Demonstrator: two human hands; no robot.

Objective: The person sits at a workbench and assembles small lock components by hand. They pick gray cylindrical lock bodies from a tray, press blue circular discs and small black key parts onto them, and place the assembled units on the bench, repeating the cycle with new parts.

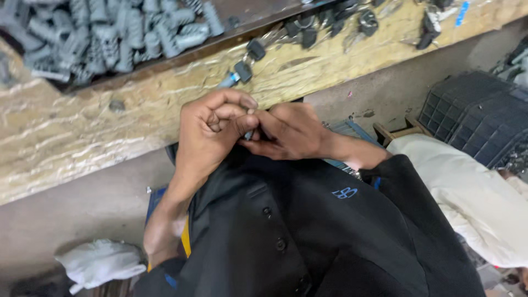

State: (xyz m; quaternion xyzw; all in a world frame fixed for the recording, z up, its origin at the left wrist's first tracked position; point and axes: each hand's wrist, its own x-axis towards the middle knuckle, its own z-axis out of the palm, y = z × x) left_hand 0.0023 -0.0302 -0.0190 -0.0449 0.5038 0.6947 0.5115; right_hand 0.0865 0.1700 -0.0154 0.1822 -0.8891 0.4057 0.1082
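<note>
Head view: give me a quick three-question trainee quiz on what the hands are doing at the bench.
1. True or false: the left hand and right hand are apart, each flat on the wooden bench.
2. What fills the tray at top left? A) grey ribbed plastic parts B) white cloth C) coins
3. What lies on the bench just above the hands?

Key:
1. False; they meet, pinching a small part between the fingertips.
2. A
3. Black-headed keys.
</note>
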